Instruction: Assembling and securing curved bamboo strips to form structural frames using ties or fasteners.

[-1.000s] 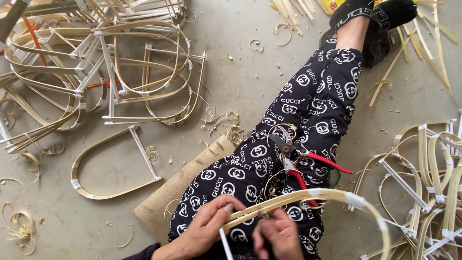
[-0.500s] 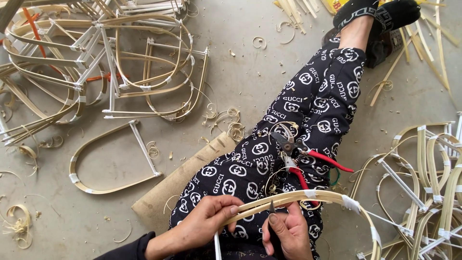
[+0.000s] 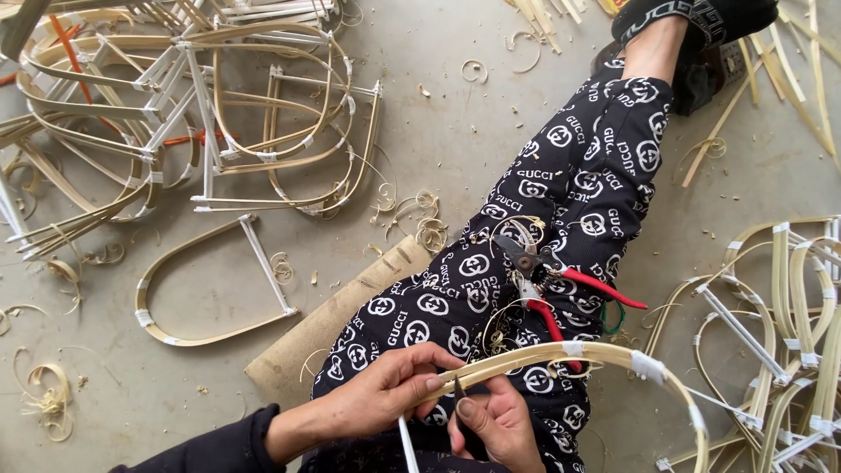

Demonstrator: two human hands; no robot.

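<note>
Concrete floor strewn with shavings and bent bamboo frames surrounds the lap where the left hand pinches a pale curved bamboo strip and the right hand grips a small dark blade against it.

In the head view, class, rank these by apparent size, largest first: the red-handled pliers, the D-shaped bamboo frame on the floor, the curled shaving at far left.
1. D-shaped bamboo frame
2. Red-handled pliers
3. Curled shaving

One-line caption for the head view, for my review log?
Seated person's left hand pinches a curved bamboo strip while the right hand presses a small blade to it; red-handled pliers rest on the lap.
</note>
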